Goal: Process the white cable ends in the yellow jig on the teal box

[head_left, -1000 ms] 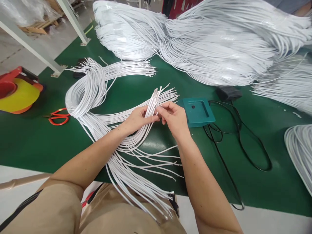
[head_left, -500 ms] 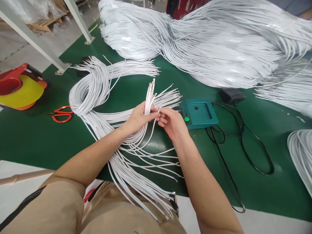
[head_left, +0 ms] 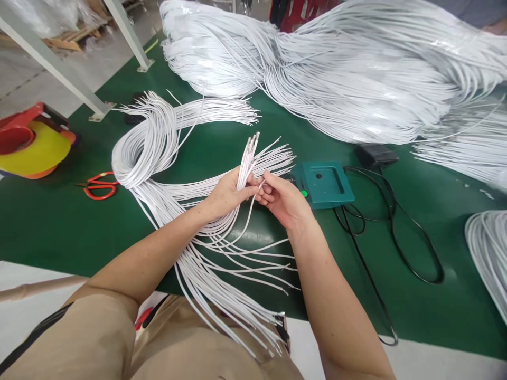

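Note:
My left hand point(head_left: 226, 194) is closed around a small bunch of white wires point(head_left: 246, 158), whose metal-tipped ends stick up above the fist. Between its thumb and finger and the fingertips of my right hand point(head_left: 285, 198) is the end of a single white wire point(head_left: 250, 215) that curves down toward the table. Just what the right fingertips grip at the tip is too small to make out. Beneath both hands lies a large bundle of white wires point(head_left: 174, 198), some ends pointing right and others hanging over the front edge near my lap.
A teal device point(head_left: 327, 183) with a green button and black cable point(head_left: 390, 221) sits right of my hands. Orange-handled scissors point(head_left: 101, 186) and a red tape dispenser point(head_left: 24, 138) with yellow tape lie left. Big wire heaps point(head_left: 356, 74) fill the back; a wire coil point(head_left: 489, 253) is far right.
The bunch in my left hand has tilted slightly right and dropped a little. My right hand has shifted a bit to the right, its index finger and thumb now further apart.

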`<state>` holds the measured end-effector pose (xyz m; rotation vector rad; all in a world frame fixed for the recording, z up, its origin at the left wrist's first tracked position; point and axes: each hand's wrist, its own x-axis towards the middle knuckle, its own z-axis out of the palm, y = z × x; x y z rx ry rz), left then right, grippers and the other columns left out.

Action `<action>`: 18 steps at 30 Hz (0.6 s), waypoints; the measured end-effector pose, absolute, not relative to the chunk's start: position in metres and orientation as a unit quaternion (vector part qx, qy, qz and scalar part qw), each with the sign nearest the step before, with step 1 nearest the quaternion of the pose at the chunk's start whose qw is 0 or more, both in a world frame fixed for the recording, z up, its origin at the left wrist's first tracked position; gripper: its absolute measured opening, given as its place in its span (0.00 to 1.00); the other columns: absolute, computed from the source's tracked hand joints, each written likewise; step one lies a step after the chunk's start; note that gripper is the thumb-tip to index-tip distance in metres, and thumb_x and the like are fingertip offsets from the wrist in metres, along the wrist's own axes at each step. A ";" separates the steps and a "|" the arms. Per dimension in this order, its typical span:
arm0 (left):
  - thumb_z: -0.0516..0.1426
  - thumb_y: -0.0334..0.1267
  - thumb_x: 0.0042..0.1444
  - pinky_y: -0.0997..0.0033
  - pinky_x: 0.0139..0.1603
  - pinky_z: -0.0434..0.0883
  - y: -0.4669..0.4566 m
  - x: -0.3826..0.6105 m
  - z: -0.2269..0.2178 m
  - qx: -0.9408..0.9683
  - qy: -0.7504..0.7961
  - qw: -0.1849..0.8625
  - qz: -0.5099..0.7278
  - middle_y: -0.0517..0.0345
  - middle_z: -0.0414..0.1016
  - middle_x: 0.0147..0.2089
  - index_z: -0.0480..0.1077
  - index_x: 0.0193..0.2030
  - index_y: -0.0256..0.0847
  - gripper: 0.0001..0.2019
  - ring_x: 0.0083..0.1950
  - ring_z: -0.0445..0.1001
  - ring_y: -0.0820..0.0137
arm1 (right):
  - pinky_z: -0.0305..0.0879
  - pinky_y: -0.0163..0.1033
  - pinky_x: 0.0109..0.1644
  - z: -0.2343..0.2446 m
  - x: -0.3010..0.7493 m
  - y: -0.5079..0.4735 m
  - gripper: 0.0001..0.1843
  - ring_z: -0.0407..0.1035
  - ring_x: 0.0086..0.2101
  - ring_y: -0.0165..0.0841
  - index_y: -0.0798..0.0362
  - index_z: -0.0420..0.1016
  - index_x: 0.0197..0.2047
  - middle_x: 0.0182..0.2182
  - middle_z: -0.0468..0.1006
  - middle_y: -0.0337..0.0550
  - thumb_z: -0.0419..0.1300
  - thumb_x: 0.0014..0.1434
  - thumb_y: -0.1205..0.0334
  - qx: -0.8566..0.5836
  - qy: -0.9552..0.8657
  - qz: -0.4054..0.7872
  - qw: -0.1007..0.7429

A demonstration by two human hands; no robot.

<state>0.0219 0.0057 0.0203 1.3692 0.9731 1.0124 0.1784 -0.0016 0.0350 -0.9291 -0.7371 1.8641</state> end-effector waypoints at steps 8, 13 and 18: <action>0.63 0.40 0.53 0.77 0.31 0.69 0.009 0.021 0.020 0.571 0.381 0.573 0.447 0.60 0.73 0.33 0.61 0.37 0.38 0.15 0.32 0.75 0.74 | 0.61 0.32 0.31 0.035 0.177 -0.003 0.15 0.60 0.23 0.23 0.56 0.76 0.26 0.21 0.69 0.34 0.70 0.47 0.52 -0.409 -0.325 0.694 0.496; 0.62 0.40 0.54 0.77 0.32 0.69 0.011 0.020 0.019 0.581 0.349 0.584 0.446 0.62 0.71 0.32 0.64 0.48 0.38 0.18 0.32 0.74 0.75 | 0.63 0.34 0.33 0.040 0.175 -0.006 0.11 0.63 0.25 0.24 0.56 0.79 0.30 0.24 0.74 0.36 0.68 0.47 0.57 -0.458 -0.370 0.635 0.501; 0.63 0.40 0.54 0.78 0.32 0.68 0.008 0.020 0.020 0.570 0.364 0.599 0.429 0.62 0.69 0.32 0.67 0.53 0.38 0.20 0.33 0.73 0.76 | 0.65 0.37 0.37 0.035 0.175 -0.006 0.07 0.67 0.29 0.29 0.55 0.77 0.31 0.29 0.76 0.40 0.62 0.54 0.60 -0.540 -0.531 0.446 0.477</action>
